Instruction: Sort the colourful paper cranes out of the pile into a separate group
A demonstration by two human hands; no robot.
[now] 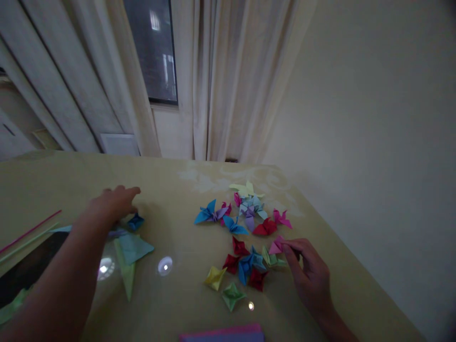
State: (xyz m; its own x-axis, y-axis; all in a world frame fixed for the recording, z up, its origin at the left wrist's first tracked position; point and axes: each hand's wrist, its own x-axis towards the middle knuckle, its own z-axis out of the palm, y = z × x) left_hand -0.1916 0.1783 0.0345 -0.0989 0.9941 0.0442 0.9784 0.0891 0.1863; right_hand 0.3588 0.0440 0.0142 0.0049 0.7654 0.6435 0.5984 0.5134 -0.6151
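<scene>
lying nearest, pink and purple paper [228, 335] is cut off by the lower edge of view. beyond it sit a green star-shaped piece [232, 296] and a yellow folded piece [214, 278], apart from the tighter bunch behind, perhaps so their points are not crushed. at that bunch's right side, the right hand [309, 270] has thumb and fingertips pinched on a pink folded piece [276, 245], just above or against a pale green piece [270, 258]; which, i cannot tell. the grip takes only its right end, probably to spare the folds. its long axis seems to run sideways, from the fingertips leftward and a little nearer, with a peak standing up; finer creases are too small to read. well to the left, the left hand [119, 202] is wide, index finger stretched forward, thumb lowered by a blue folded piece [136, 222]; whether they touch is unclear. that piece lies on the table [171, 304], corners pointing left and right. farther off, winged paper figures [235, 225] crowd together, likely grouped by kind, before the curtains [242, 80].
</scene>
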